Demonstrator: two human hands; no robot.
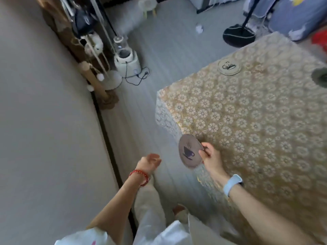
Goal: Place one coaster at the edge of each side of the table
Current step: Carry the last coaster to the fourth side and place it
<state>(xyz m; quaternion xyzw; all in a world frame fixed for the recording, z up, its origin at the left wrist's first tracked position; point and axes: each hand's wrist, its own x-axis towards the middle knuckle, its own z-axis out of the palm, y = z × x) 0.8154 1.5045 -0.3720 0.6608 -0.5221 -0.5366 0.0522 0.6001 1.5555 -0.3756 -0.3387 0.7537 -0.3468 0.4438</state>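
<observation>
Right hand [210,157], pale band on wrist, fingers pinching a round coaster [190,152] with a teacup print, tilted up on edge at the worktop's [265,121] near-left edge. Left hand [149,162] over the floor, fingers loosely curled, holding nothing. Second coaster [228,66] lies flat by the far-left edge

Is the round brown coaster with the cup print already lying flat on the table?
No, the right hand holds the round brown coaster tilted in the air at the lace-covered table edge.
</observation>
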